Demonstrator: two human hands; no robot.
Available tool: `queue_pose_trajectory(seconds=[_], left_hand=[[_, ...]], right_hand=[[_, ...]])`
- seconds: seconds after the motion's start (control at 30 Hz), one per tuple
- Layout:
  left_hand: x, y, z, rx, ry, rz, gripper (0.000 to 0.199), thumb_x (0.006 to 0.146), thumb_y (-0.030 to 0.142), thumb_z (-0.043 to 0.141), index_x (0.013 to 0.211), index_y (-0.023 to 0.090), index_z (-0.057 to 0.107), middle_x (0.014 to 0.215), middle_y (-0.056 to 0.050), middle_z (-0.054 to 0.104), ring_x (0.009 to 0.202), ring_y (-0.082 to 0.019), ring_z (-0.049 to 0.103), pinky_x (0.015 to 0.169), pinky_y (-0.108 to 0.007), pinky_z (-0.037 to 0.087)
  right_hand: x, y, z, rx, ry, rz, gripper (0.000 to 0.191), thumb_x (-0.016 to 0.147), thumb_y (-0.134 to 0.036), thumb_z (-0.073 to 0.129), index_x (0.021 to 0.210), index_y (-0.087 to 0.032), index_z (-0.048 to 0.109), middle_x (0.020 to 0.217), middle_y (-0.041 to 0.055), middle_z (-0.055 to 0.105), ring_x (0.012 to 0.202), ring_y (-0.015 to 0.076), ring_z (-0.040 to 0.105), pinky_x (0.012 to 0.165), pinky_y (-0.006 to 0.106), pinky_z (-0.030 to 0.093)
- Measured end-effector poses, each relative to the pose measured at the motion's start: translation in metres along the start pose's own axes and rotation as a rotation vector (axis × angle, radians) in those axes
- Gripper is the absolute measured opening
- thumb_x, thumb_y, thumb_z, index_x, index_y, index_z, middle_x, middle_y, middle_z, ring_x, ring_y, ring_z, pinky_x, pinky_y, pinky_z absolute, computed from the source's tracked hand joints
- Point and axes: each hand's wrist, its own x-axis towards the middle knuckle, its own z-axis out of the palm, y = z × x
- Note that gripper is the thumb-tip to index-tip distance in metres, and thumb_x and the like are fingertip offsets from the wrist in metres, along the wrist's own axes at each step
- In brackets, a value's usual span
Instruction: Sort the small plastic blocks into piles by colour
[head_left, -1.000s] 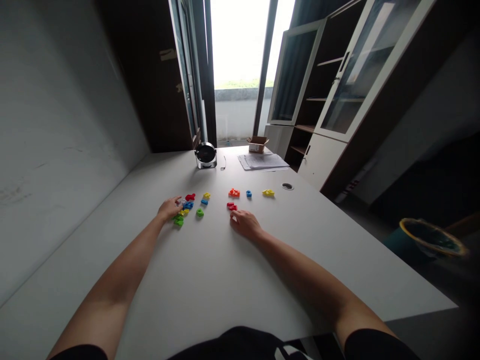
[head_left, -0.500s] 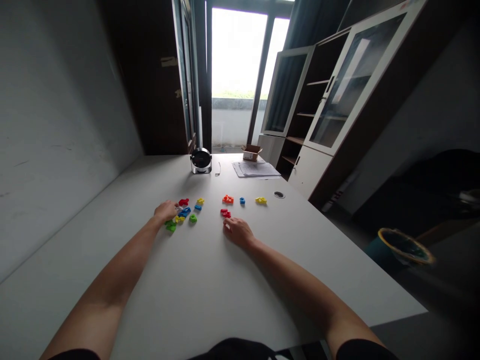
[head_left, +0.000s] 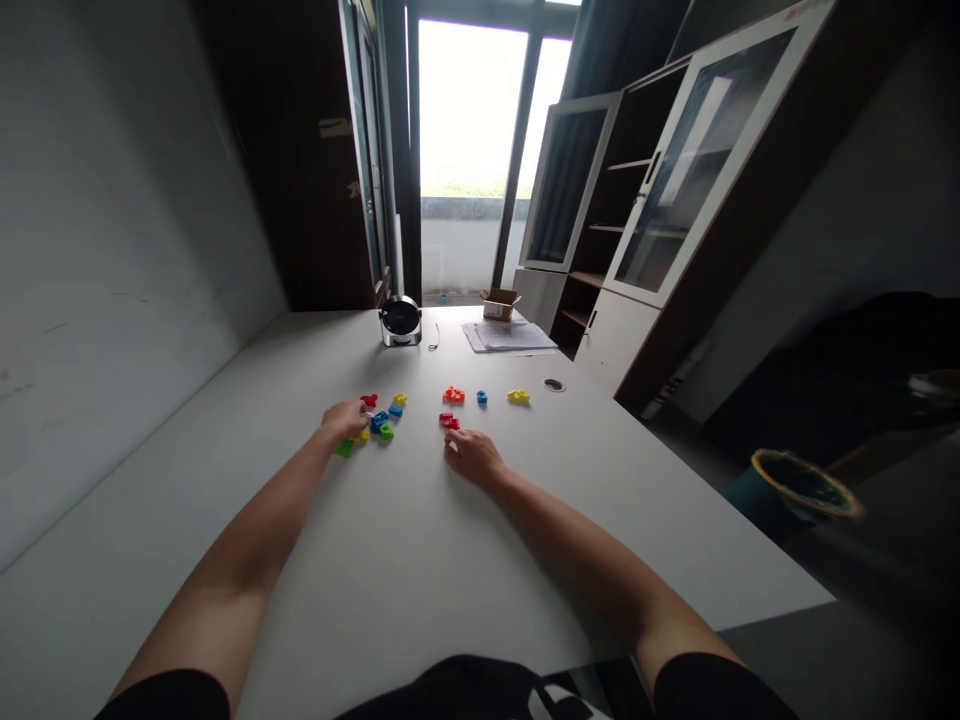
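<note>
My left hand (head_left: 347, 417) is over the cluster on the left, its fingers closed around a small white piece (head_left: 368, 415) that is mostly hidden. Near those fingertips lie a red piece (head_left: 369, 399), blue pieces (head_left: 379, 421), a green piece (head_left: 386, 432) and a yellow one (head_left: 365, 436). Another green piece (head_left: 344, 448) lies beside the wrist. My right hand (head_left: 474, 457) rests on the table, fingers loosely bent and slightly apart. Its fingertips are just at the near side of a red plastic piece (head_left: 449, 421), and nothing shows between them.
Behind the hands lie an orange piece (head_left: 454, 395), a blue piece (head_left: 482, 397) and yellow pieces (head_left: 518, 396). Farther back on the white table (head_left: 360, 560) stand a round black device (head_left: 401, 318), papers (head_left: 510, 337) and an open cardboard box (head_left: 499, 304).
My left hand has moved a little to the right and away from me with the white piece. The blue pieces beside it have shifted right, close to the green one. My right hand stays by the red piece.
</note>
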Motion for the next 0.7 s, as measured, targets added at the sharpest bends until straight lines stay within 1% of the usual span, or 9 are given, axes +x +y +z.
queue_pose_trajectory(seconds=[0.07, 0.17, 0.3, 0.37, 0.43, 0.5, 0.53, 0.6, 0.7], left_hand=[[0.0, 0.003, 0.004, 0.082, 0.028, -0.034, 0.023, 0.078, 0.033, 0.07, 0.097, 0.02, 0.069, 0.113, -0.015, 0.07, 0.108, -0.034, 0.064, 0.09, -0.042, 0.046], [-0.004, 0.008, 0.008, 0.143, 0.113, -0.039, 0.024, 0.081, 0.033, 0.067, 0.103, 0.022, 0.069, 0.117, -0.013, 0.07, 0.109, -0.032, 0.063, 0.091, -0.04, 0.045], [-0.014, 0.022, 0.01, 0.083, 0.244, 0.021, 0.027, 0.082, 0.03, 0.067, 0.108, 0.021, 0.067, 0.113, -0.013, 0.07, 0.102, -0.029, 0.064, 0.087, -0.036, 0.046], [-0.021, 0.038, 0.018, 0.014, 0.294, 0.092, 0.027, 0.084, 0.029, 0.065, 0.11, 0.021, 0.065, 0.11, -0.011, 0.071, 0.096, -0.026, 0.065, 0.084, -0.034, 0.047], [-0.03, 0.061, 0.031, -0.07, 0.297, 0.18, 0.027, 0.084, 0.027, 0.066, 0.11, 0.021, 0.065, 0.104, -0.009, 0.071, 0.091, -0.023, 0.066, 0.081, -0.032, 0.047], [-0.04, 0.086, 0.048, -0.164, 0.284, 0.273, 0.027, 0.083, 0.023, 0.067, 0.109, 0.023, 0.064, 0.097, -0.005, 0.071, 0.086, -0.021, 0.067, 0.078, -0.03, 0.048], [-0.045, 0.098, 0.056, -0.207, 0.282, 0.325, 0.026, 0.083, 0.022, 0.067, 0.109, 0.023, 0.064, 0.096, -0.004, 0.071, 0.085, -0.02, 0.067, 0.078, -0.029, 0.048], [-0.058, 0.119, 0.072, -0.278, 0.314, 0.381, 0.025, 0.085, 0.021, 0.065, 0.11, 0.023, 0.063, 0.1, -0.004, 0.071, 0.082, -0.018, 0.067, 0.074, -0.028, 0.049], [-0.076, 0.136, 0.085, -0.275, 0.328, 0.471, 0.024, 0.087, 0.02, 0.063, 0.11, 0.024, 0.063, 0.103, -0.003, 0.07, 0.079, -0.017, 0.066, 0.072, -0.029, 0.049]], right_hand=[[0.0, 0.002, 0.002, 0.014, 0.01, -0.009, 0.016, 0.096, -0.024, 0.053, 0.104, -0.021, 0.067, 0.094, 0.0052, 0.074, 0.083, 0.0172, 0.065, 0.076, 0.025, 0.04], [0.0, 0.007, 0.004, 0.054, 0.023, -0.018, 0.016, 0.095, -0.024, 0.054, 0.103, -0.022, 0.068, 0.093, 0.0047, 0.074, 0.081, 0.0168, 0.064, 0.075, 0.025, 0.04], [0.001, 0.014, 0.006, 0.15, 0.04, -0.032, 0.015, 0.092, -0.026, 0.058, 0.1, -0.023, 0.07, 0.092, 0.0042, 0.073, 0.077, 0.016, 0.062, 0.071, 0.025, 0.038], [0.002, 0.018, 0.008, 0.232, 0.068, -0.033, 0.014, 0.091, -0.026, 0.059, 0.094, -0.022, 0.071, 0.089, 0.0035, 0.073, 0.074, 0.0155, 0.06, 0.069, 0.025, 0.037], [0.003, 0.023, 0.01, 0.334, 0.109, -0.021, 0.015, 0.091, -0.026, 0.058, 0.088, -0.021, 0.072, 0.083, 0.0023, 0.071, 0.07, 0.0146, 0.058, 0.067, 0.025, 0.037], [0.004, 0.028, 0.011, 0.449, 0.149, 0.027, 0.019, 0.091, -0.031, 0.058, 0.086, -0.02, 0.072, 0.074, 0.0004, 0.068, 0.064, 0.0135, 0.054, 0.064, 0.025, 0.036], [0.004, 0.031, 0.012, 0.51, 0.165, 0.061, 0.021, 0.091, -0.034, 0.058, 0.086, -0.019, 0.072, 0.07, -0.0006, 0.066, 0.061, 0.013, 0.052, 0.062, 0.025, 0.036], [0.005, 0.036, 0.012, 0.634, 0.184, 0.124, 0.025, 0.09, -0.04, 0.058, 0.089, -0.019, 0.073, 0.066, -0.0018, 0.063, 0.059, 0.0127, 0.05, 0.06, 0.024, 0.036], [0.006, 0.042, 0.01, 0.804, 0.166, 0.129, 0.032, 0.09, -0.047, 0.059, 0.095, -0.019, 0.072, 0.071, -0.0004, 0.065, 0.063, 0.0139, 0.054, 0.062, 0.024, 0.04]])
